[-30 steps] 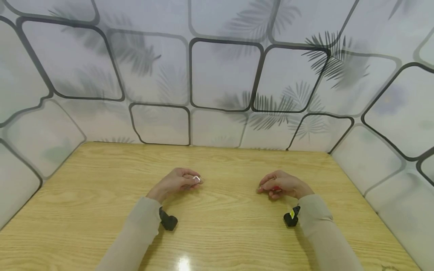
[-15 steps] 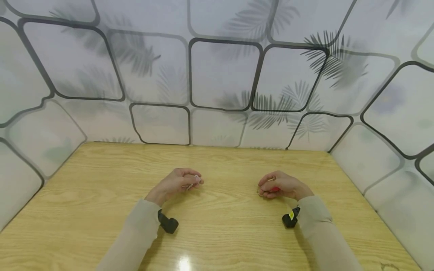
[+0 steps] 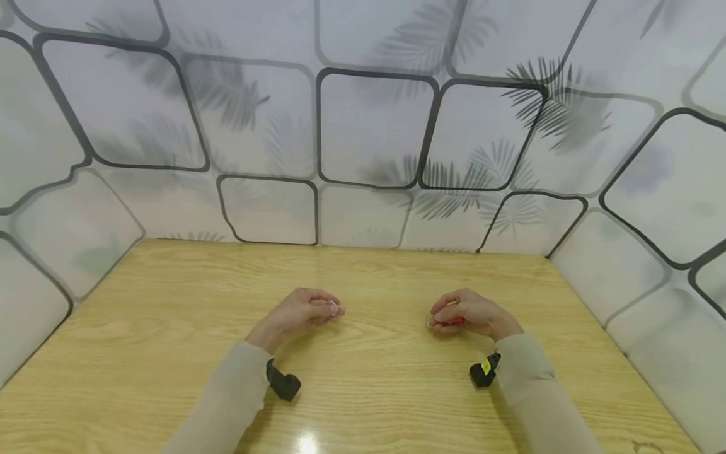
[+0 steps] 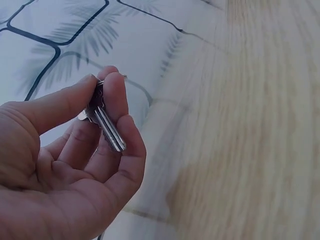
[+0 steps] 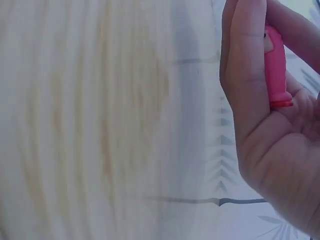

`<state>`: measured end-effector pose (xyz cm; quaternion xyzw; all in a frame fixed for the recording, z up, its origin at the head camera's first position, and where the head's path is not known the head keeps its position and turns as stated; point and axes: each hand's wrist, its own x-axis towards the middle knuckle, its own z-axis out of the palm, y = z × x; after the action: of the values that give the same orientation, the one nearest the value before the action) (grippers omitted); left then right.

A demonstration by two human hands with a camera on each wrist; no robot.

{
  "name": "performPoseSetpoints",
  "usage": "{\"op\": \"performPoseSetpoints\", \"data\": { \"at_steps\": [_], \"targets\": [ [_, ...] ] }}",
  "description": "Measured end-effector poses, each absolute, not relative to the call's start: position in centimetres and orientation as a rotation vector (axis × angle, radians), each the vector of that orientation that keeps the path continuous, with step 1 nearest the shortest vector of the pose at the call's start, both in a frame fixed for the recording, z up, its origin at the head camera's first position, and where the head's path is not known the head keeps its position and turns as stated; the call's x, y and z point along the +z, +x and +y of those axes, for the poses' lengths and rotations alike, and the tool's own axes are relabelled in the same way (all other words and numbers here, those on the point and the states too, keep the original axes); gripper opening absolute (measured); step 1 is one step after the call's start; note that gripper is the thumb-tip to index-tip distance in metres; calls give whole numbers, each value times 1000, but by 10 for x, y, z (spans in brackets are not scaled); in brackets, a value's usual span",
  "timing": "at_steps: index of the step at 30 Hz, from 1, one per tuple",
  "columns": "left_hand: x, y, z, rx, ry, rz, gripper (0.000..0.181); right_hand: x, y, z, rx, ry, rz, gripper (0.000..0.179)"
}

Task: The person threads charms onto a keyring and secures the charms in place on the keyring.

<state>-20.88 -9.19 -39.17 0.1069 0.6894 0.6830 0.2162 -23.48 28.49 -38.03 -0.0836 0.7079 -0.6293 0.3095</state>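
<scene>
In the head view, my left hand [image 3: 300, 313] is over the left-centre of the table, with a small set of keys pinched at its fingertips. The left wrist view shows the keys [image 4: 107, 125] between thumb and index finger, one grooved silver blade pointing down toward the palm. Thumb and fingers cover their heads. Opposite, my right hand [image 3: 472, 311] grips a small pinkish-red object with curled fingers. In the right wrist view this red object [image 5: 276, 72] has a smooth rounded body and a flared lower end; fingers hide its top, and I cannot tell its kind.
Both hands are above a light wood-grain table [image 3: 374, 378]. White panels [image 3: 368, 126] with dark outlines and leaf prints stand along its back and sides. A black wrist camera [image 3: 283, 383] hangs under the left wrist, another black camera [image 3: 483, 373] under the right.
My left hand has shifted slightly right and nearer, and its fingers have closed further over the keys, whose metal shows less. The right hand's fingers have drawn closer together around the red object.
</scene>
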Motion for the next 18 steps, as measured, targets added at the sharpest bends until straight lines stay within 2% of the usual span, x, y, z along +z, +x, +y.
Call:
{"op": "performPoseSetpoints", "data": {
  "at_steps": [11,18],
  "targets": [
    [-395,-204,-84,1912,272,1893,24,-382,-223,270,-1780,-268,1825,19],
    [-392,-197,-82,1899,313,1951,27,-384,-215,259,-1815,-295,1815,16]
  ]
}}
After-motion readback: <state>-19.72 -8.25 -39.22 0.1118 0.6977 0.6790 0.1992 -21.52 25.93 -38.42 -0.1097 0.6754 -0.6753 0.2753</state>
